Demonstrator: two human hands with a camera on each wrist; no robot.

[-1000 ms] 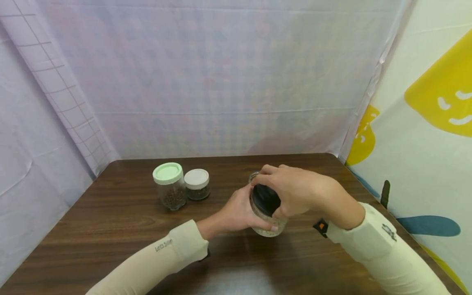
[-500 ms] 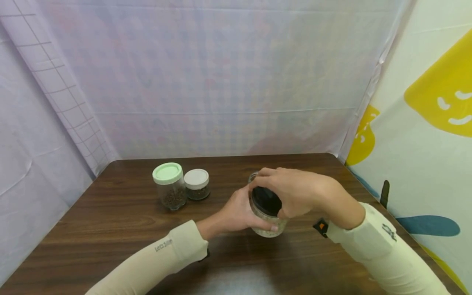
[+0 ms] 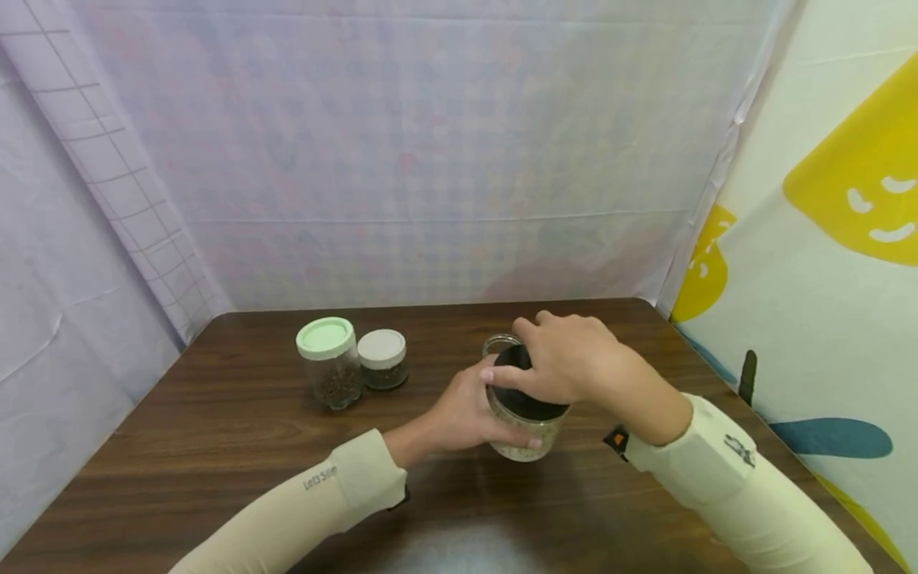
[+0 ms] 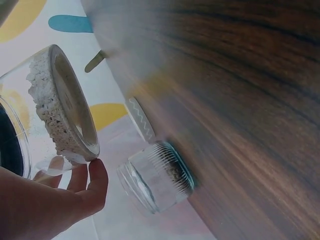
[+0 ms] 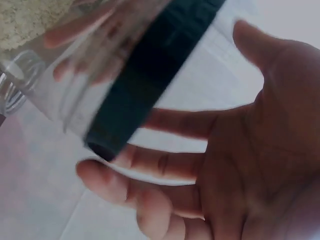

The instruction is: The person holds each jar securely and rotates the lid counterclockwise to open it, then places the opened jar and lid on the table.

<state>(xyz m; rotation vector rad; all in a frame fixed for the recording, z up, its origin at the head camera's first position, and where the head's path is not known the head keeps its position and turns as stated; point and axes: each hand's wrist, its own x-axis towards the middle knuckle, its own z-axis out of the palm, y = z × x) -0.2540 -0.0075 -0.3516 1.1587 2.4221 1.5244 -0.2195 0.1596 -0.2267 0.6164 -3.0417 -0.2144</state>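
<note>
Nearest the person, on the dark wooden table (image 3: 215,470), the left hand (image 3: 469,414) wraps around the side of a clear glass jar (image 3: 527,434), fingers curled about its lower wall; the jar stands right of the table's middle and holds a layer of pale, crumbly grains at the bottom. In the left wrist view the jar (image 4: 60,110) shows its base lifted clear of the wood, with the fingertips (image 4: 97,175) under its edge. Over the jar's mouth sits a black lid (image 3: 523,395), and the right hand (image 3: 566,363) covers it from above, fingers bent over its rim and gripping it. The right wrist view shows the lid (image 5: 150,75) edge-on, with the fingers (image 5: 150,165) spread around it. Just behind the held jar stands a smaller open glass jar (image 3: 498,344). Farther left, well apart from the hands, a jar with a green lid (image 3: 328,363) and a shorter jar with a white lid (image 3: 382,359) stand side by side, both holding dark contents. Behind the table hangs a pale checked sheet (image 3: 430,159).
</note>
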